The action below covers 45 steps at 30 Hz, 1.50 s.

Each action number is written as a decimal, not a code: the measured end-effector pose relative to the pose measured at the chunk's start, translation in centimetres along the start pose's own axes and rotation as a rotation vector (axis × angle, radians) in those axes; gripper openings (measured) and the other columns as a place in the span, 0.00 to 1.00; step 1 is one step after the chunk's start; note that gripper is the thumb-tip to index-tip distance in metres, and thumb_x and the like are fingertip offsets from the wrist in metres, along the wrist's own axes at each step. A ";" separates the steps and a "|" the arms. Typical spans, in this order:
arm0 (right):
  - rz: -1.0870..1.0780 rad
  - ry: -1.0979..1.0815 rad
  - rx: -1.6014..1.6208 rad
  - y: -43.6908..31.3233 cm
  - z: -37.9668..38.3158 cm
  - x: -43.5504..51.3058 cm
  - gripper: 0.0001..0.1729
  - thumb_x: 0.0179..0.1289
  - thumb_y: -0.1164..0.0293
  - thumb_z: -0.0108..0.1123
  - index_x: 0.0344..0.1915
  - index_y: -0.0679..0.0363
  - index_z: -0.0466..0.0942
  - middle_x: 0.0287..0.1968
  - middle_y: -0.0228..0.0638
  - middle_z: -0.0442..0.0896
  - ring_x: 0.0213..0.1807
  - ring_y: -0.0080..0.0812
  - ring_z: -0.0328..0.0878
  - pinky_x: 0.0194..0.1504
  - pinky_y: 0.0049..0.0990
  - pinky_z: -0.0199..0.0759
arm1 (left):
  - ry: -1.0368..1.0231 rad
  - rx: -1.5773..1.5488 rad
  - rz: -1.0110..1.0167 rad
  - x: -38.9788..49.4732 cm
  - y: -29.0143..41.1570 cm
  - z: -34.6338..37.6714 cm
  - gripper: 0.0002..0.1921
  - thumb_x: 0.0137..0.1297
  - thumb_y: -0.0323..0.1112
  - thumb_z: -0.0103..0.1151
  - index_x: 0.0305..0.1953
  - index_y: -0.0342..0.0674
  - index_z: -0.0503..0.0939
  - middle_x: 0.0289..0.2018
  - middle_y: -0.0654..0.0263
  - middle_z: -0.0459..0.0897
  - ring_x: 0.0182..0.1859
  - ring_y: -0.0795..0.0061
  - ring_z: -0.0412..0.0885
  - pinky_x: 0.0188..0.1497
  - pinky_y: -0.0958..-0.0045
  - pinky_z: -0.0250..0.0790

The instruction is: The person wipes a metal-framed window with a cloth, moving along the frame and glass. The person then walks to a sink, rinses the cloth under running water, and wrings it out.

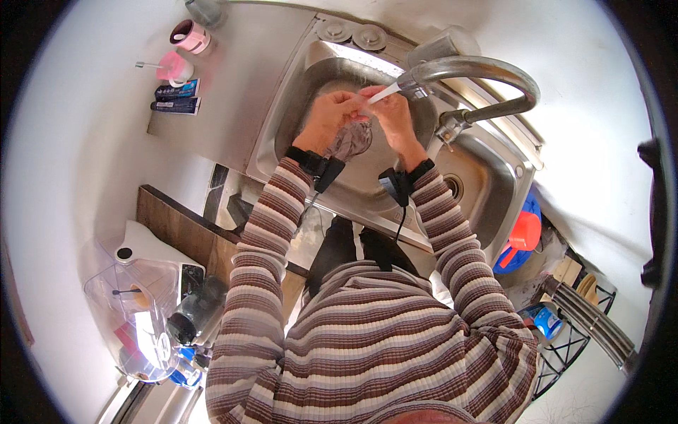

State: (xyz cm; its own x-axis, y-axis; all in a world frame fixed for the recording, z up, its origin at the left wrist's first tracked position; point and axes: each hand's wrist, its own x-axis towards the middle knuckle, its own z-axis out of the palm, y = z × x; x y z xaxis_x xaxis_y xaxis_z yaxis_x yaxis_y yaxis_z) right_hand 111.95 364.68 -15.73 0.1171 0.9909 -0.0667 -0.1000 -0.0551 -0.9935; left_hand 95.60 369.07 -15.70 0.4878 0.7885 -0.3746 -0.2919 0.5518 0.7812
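Observation:
Water runs from the curved metal faucet [476,66] onto my two hands, which meet over the left basin of a stainless steel double sink [265,143]. My left hand [328,116] has its fingers bent, their tips close to those of my right hand [391,117]. Just below the fingers, a wet greyish-purple cloth [352,140] lies in the basin; whether the fingers pinch part of it cannot be told. Each wrist wears a black strap with a small device and a cable.
Left on the steel counter [238,79] stand a pink cup [175,68] with a toothbrush, a pink mug [192,38] and two tubes [177,98]. A clear container [442,45] is behind the faucet. Right of the sink is a red dipper [524,231]; a blender jar [132,307] stands lower left.

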 end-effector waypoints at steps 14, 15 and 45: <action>-0.417 -0.385 -1.335 18.2 3.6 -1.2 0.12 0.62 0.67 0.59 0.41 0.59 0.86 0.38 0.47 0.86 0.46 0.52 0.82 0.47 0.47 0.74 | 0.401 -0.012 -0.133 -9.3 -4.3 -6.1 0.16 0.76 0.42 0.56 0.44 0.32 0.83 0.34 0.64 0.84 0.29 0.78 0.80 0.40 0.67 0.84; -0.398 -0.431 -1.416 17.8 3.4 -1.0 0.12 0.63 0.66 0.59 0.40 0.59 0.86 0.37 0.47 0.86 0.47 0.52 0.82 0.47 0.47 0.74 | 0.385 0.008 -0.142 -9.5 -4.6 -6.4 0.16 0.76 0.42 0.56 0.44 0.32 0.83 0.34 0.63 0.84 0.29 0.78 0.80 0.40 0.68 0.84; -0.093 -0.225 -0.392 7.5 -2.2 -0.4 0.26 0.63 0.64 0.71 0.59 0.60 0.77 0.48 0.35 0.86 0.48 0.30 0.85 0.49 0.28 0.78 | 0.222 0.739 0.440 -1.8 3.5 2.2 0.11 0.71 0.38 0.59 0.42 0.35 0.73 0.33 0.60 0.79 0.37 0.72 0.77 0.43 0.67 0.71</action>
State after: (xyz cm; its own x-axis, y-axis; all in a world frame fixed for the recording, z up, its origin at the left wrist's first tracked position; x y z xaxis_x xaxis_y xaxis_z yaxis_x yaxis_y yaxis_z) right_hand 113.28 363.62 -23.38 -0.1142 0.9935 0.0029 0.2875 0.0358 -0.9571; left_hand 95.56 369.03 -11.17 0.2638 0.9646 0.0072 0.2281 -0.0696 0.9711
